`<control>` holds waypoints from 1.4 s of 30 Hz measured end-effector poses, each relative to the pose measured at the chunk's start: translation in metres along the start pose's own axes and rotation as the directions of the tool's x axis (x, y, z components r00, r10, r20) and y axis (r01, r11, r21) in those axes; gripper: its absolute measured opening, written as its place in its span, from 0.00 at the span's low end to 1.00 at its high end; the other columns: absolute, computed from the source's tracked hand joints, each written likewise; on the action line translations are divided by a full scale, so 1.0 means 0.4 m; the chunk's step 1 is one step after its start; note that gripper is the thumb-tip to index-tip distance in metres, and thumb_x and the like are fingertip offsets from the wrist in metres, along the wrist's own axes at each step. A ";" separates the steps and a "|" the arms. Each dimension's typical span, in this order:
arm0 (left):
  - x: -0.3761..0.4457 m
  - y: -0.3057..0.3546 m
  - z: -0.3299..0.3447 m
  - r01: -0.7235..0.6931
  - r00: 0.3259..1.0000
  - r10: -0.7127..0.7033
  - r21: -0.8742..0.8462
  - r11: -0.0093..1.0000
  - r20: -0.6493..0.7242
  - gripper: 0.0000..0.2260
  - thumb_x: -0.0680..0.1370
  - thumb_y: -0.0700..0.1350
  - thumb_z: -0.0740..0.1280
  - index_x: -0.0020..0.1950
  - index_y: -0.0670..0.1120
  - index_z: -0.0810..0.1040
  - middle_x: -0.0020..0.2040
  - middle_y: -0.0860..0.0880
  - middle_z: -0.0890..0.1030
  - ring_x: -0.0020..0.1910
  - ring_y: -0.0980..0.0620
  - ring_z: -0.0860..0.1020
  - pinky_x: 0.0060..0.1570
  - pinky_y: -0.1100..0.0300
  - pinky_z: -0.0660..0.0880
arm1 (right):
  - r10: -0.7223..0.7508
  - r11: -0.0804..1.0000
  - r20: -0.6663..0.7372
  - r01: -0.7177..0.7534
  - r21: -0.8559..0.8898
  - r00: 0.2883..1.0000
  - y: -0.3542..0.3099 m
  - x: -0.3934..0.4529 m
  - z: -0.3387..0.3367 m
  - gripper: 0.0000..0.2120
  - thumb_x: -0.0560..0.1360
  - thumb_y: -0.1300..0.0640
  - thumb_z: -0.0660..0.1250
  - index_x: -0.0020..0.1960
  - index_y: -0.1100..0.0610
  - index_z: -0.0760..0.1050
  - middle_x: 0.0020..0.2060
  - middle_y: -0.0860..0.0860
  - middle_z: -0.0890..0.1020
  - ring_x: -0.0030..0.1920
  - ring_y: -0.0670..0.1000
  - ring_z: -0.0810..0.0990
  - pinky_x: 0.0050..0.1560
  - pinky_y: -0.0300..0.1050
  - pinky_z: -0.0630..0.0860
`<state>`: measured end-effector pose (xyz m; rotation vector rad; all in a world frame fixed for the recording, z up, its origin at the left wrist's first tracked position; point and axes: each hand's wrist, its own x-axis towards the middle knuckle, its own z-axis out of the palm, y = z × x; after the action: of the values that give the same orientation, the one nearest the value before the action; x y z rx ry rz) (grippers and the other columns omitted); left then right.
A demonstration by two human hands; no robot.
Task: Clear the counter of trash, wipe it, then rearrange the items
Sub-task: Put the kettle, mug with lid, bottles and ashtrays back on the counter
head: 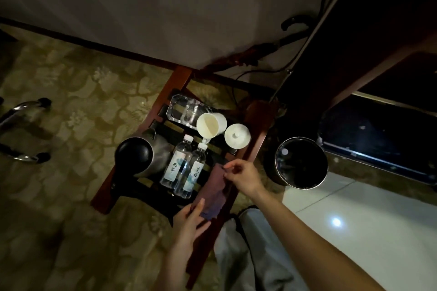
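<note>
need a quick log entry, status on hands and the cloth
Right hand pinches the purple cloth at its far end. Left hand open, fingers flat on its near end. Two water bottles stand right beside it.

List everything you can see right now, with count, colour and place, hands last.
water bottles: two, clear with white caps, middle of the tray, side by side
kettle: one, dark lid, steel body, left of the bottles
cup: one, white, tipped on its side, behind the bottles
lidded cup: one, white, right rear
glass dishes: clear, count unclear, far end
cloth: one, purple, near right of tray
bin: one, dark, metal rim, floor at right
left hand: touching the cloth's near end
right hand: pinching the cloth's far end
</note>
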<state>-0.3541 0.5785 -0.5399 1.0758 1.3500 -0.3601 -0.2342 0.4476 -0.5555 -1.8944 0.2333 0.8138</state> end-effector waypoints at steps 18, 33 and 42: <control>0.236 0.051 -0.140 -0.119 0.989 0.084 0.322 0.939 0.121 0.04 0.79 0.42 0.65 0.51 0.45 0.79 0.48 0.46 0.83 0.50 0.48 0.81 0.48 0.57 0.75 | 0.058 0.995 -0.049 -0.053 0.082 0.997 0.081 0.136 0.120 0.08 0.74 0.61 0.70 0.53 0.58 0.76 0.49 0.52 0.80 0.50 0.51 0.79 0.52 0.41 0.74; 0.388 0.109 -0.199 -0.092 0.991 0.111 0.229 0.969 -0.069 0.41 0.61 0.62 0.74 0.70 0.50 0.68 0.71 0.47 0.68 0.70 0.46 0.68 0.70 0.45 0.65 | 0.391 0.865 0.162 -0.422 0.270 0.906 0.080 0.169 0.291 0.17 0.73 0.53 0.72 0.56 0.56 0.68 0.43 0.51 0.80 0.44 0.49 0.80 0.43 0.40 0.73; 0.506 0.090 -0.192 -0.143 0.989 0.150 0.436 0.889 0.018 0.45 0.53 0.72 0.75 0.64 0.52 0.76 0.63 0.49 0.78 0.60 0.49 0.77 0.62 0.47 0.74 | 0.413 0.910 0.129 -0.414 -0.016 0.902 0.081 0.232 0.368 0.42 0.55 0.31 0.72 0.57 0.61 0.76 0.55 0.53 0.81 0.53 0.53 0.81 0.52 0.44 0.77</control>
<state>-0.3223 0.7288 -0.6963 1.5480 1.2199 -0.5600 -0.2440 0.5775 -0.6750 -1.7953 0.5724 1.2141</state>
